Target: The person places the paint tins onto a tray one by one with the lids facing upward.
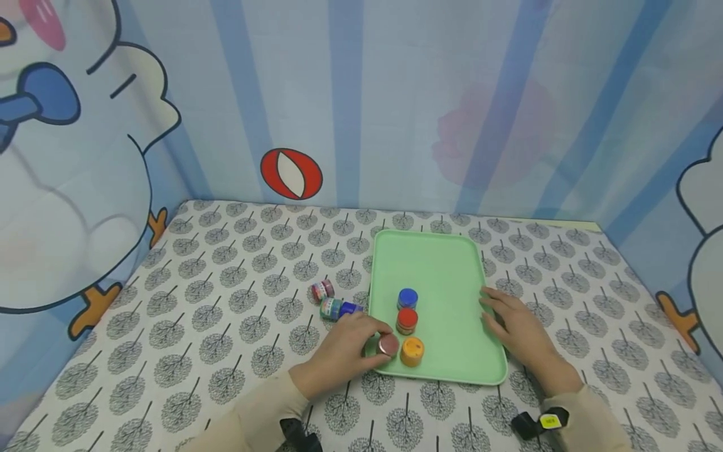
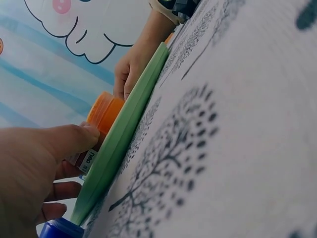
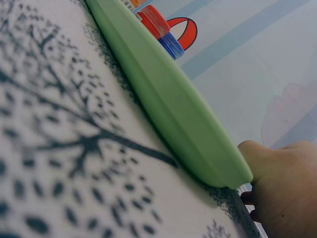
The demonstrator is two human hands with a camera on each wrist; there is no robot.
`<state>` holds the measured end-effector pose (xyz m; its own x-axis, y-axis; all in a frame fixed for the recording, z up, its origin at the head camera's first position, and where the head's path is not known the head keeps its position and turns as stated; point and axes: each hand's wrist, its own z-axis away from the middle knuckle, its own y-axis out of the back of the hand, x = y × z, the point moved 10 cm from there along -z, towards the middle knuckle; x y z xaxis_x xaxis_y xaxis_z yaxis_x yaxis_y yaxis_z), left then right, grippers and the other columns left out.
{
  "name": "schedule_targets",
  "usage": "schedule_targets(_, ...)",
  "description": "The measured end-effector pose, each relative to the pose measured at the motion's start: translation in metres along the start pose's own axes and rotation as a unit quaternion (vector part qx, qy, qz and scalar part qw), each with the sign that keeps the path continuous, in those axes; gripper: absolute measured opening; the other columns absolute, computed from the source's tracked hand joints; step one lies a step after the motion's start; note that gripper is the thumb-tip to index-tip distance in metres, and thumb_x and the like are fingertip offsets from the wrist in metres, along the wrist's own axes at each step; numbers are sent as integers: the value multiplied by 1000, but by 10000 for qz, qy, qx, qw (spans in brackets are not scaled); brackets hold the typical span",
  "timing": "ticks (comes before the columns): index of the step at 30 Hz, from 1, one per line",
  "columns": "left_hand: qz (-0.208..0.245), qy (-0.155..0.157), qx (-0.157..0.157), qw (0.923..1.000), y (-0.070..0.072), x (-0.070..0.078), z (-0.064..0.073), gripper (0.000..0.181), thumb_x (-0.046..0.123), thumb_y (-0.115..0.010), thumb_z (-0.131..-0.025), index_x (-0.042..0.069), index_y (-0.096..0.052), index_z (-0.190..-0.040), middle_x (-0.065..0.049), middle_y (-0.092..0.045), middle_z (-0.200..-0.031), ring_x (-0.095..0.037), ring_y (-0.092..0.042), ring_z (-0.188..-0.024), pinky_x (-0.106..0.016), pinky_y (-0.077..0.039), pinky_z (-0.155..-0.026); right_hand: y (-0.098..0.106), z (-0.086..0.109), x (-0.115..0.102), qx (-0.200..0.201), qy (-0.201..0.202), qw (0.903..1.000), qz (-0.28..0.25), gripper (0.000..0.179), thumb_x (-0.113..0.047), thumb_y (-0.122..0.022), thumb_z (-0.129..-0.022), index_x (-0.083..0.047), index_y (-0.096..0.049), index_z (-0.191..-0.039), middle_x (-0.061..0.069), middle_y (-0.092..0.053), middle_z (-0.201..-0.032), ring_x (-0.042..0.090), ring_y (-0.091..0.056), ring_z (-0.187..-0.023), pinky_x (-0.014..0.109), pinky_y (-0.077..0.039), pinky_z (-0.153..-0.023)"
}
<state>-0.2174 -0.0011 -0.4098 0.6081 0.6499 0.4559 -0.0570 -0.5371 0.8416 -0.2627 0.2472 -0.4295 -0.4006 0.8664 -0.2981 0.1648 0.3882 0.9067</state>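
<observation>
Left hand (image 1: pixel 347 351) is pinching the brown jar (image 1: pixel 388 344), right hand (image 1: pixel 518 329) has fingers (image 1: pixel 503 297) spread at the green tray (image 1: pixel 452 276), so I'd let go gently, jar upright.

Smooth moulded plastic, satin sheen, for the green tray (image 1: pixel 446 270). Plastic-looking too for the blue cap (image 1: pixel 408 295), red cap (image 1: pixel 407 317) and orange cap (image 1: pixel 413 346), mildly shiny. Bright glint along the edge of the brownish-pink cap (image 1: pixel 388 344). Smooth printed label (image 2: pixel 89 161) in the left wrist view, paper or film, cannot tell. Slight gloss on the lying pink jar (image 1: pixel 322 290) and green jar (image 1: pixel 331 308). Matt printed cloth for the table cover (image 1: pixel 169 358). Matt, fabric-like backdrop (image 1: pixel 395 94), softly creased. Soft, matt cloth for the sleeves (image 1: pixel 590 422).
</observation>
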Motion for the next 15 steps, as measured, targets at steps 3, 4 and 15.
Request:
schedule_targets(3, -1, 87, -70, 9999, -2, -2, -1, 37, 35, -74, -81, 16, -66, -112, 5, -70, -105, -14, -58, -104, -36, -43, -100, 1, 0, -1, 41, 27, 10000, 27, 36, -17, -59, -94, 3, -60, -124, 19, -51, -139, 41, -47, -127, 55, -38, -104)
schedule_targets(4, -21, 86, -69, 9999, -3, -3, 0, 37, 35, -74, -81, 15, -66, -112, 5, -70, -105, -14, -58, -105, -36, -43, -101, 1, 0, -1, 46, 29, 10000, 27, 36, -17, -59, -94, 3, -60, -123, 19, -51, -139, 41, -46, -127, 55, -38, -104)
schedule_targets(15, -158, -133, 150, 9997, 3, -1, 2, 38, 34, -74, -81, 15, -65, -112, 3, -68, -106, -16, -58, -107, -37, -43, -101, -2, -1, 2, -83, -74, 9999, 7, 37, -18, -58, -95, 2, -59, -125, 18, -49, -141, 41, -45, -129, 55, -36, -106)
